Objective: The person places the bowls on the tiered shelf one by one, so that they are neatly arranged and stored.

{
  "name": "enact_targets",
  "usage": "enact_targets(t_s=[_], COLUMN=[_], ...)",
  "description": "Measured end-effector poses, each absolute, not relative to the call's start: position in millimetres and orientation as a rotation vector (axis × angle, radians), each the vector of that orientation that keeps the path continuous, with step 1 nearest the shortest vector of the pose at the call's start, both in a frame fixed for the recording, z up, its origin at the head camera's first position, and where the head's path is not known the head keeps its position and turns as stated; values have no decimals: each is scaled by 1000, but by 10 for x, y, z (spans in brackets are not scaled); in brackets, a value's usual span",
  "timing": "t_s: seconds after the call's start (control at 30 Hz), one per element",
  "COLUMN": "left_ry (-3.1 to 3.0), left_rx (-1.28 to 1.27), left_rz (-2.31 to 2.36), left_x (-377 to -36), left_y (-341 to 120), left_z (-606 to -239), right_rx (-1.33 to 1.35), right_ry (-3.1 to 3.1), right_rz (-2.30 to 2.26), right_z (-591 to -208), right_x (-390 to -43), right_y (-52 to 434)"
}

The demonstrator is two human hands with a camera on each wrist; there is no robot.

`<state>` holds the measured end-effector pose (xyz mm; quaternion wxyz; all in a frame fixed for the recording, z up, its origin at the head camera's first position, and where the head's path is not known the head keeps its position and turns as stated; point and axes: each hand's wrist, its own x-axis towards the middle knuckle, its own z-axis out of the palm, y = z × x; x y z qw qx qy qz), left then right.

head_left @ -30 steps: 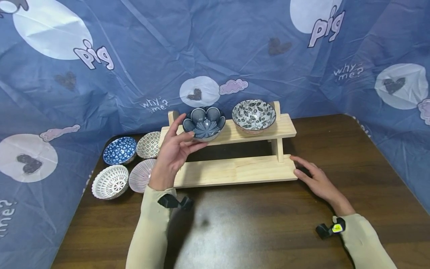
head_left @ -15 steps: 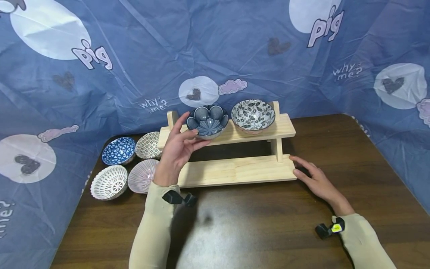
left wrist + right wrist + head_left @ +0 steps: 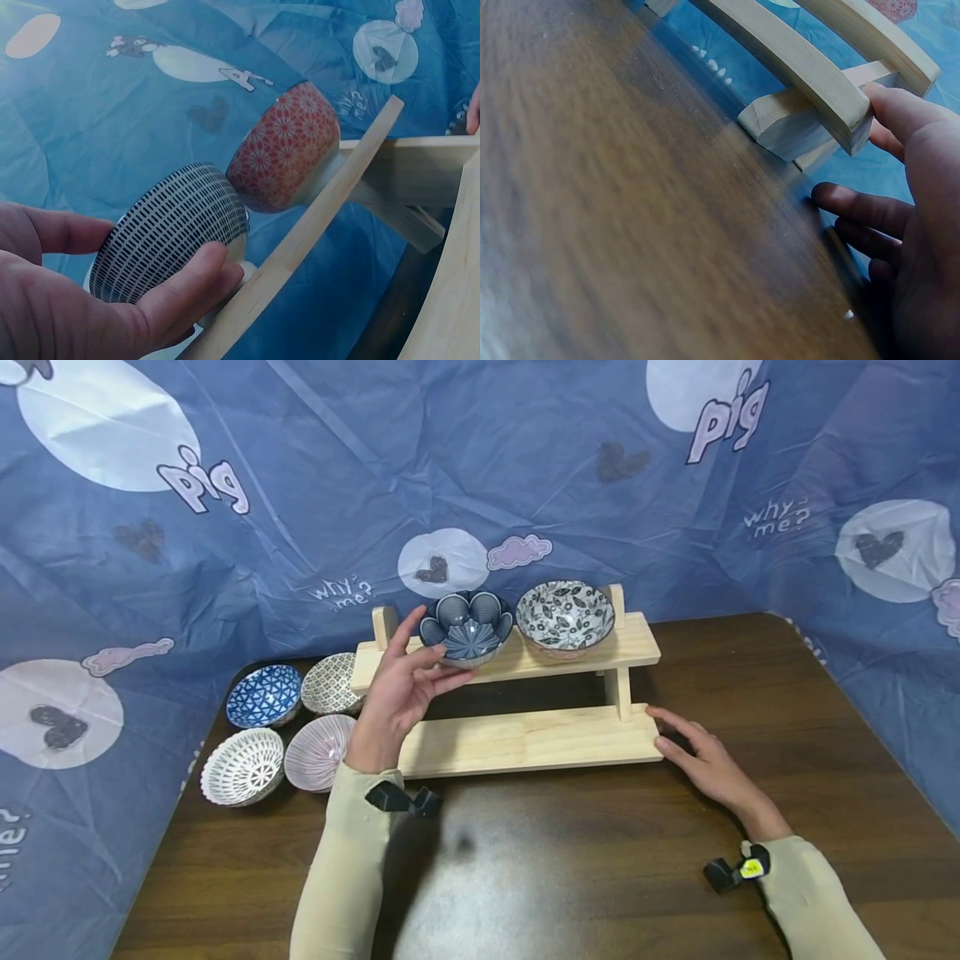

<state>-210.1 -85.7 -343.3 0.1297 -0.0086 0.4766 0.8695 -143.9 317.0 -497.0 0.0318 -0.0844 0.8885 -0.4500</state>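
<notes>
A two-tier wooden rack (image 3: 525, 743) stands on a dark wooden table (image 3: 600, 860). My left hand (image 3: 401, 681) grips a dark blue petal-patterned bowl (image 3: 465, 628) on the left of the rack's top shelf (image 3: 637, 647); thumb and fingers curl round its striped outside (image 3: 169, 232). Beside it on the same shelf sits a white bowl with black leaves (image 3: 565, 614), red-patterned outside (image 3: 289, 146). My right hand (image 3: 701, 756) lies flat on the table with straight fingers (image 3: 862, 210), its thumb touching the lower shelf's right end (image 3: 840, 112).
Several bowls stand on the table left of the rack: a blue triangle one (image 3: 265, 695), a brown dotted one (image 3: 330, 683), a white lattice one (image 3: 242, 766) and a pink striped one (image 3: 318, 752). A blue printed sheet (image 3: 480, 468) walls the back and both sides.
My left hand has carried the dark blue bowl up and to the right, bringing it onto the top shelf beside the leaf bowl. The right hand has stayed put.
</notes>
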Motion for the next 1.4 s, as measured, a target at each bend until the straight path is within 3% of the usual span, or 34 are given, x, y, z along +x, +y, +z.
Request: enact_targets(t_s=[0.7,1.4], left_ry=[1527,1733], left_rx=[153,103], left_rz=[2414,2424], left_x=[-1974,-1754], left_y=[-978,-1221], left_z=[-3476,-3587], right_rx=[-252,-220], right_ry=[2722,2700], right_rz=[-1382,-1365], right_z=[-4947,-4924], right_x=[-1429,-1434], right_y=[3151,3159])
